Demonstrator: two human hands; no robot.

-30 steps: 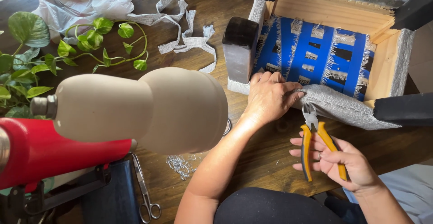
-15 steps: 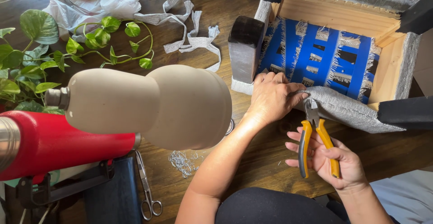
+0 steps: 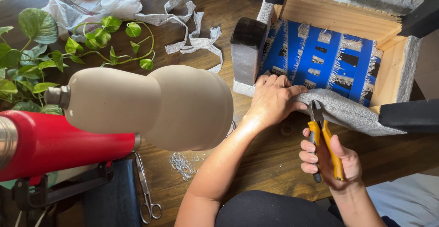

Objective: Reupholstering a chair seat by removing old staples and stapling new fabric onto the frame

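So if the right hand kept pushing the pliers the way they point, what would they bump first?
Most likely the grey fabric along the chair's edge: the right hand aims the pliers up at it, beside the left hand.

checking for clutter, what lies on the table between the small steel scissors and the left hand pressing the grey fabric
In the head view, a small tangle of pulled metal staples lies on the wooden table between the scissors and the left hand.

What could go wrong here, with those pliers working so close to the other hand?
The pliers in the right hand bite at the grey fabric right beside the left hand pressing it down, so a slip might nip those fingers. A hard pull could also tear the fabric edge. The scissors lie close to the left forearm and might get knocked.
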